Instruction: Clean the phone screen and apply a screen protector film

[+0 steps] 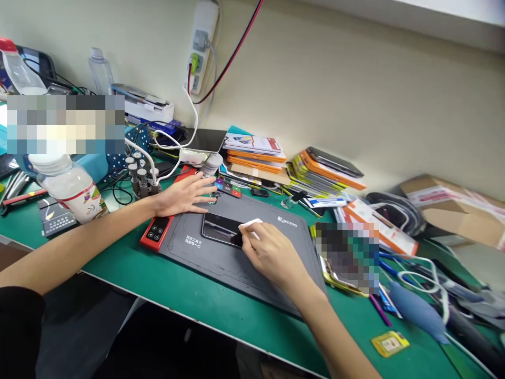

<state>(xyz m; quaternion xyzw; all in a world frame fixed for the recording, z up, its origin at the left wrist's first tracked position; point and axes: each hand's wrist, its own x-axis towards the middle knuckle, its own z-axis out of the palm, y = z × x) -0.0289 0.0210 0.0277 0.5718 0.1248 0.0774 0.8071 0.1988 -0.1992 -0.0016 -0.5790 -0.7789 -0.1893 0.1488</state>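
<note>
A single head-worn camera gives the view, looking forward and down from the wearer's own position over a green bench (118, 266) to the wall (355, 84) across the top. It sits close enough for a dark sleeve (19, 331) to fill the lower left corner, with the left hand (184, 195) and right hand (274, 255) near the centre. The frame is rolled, the bench's front edge sloping toward the lower right. Depth at the softly blurred right edge is hard to judge.

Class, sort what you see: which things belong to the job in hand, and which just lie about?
Likely in the job:
- white wad in the right hand
- phone
- grey mat

Probably just lying about:
- white-capped bottle
- purple stick
- cardboard box
</note>
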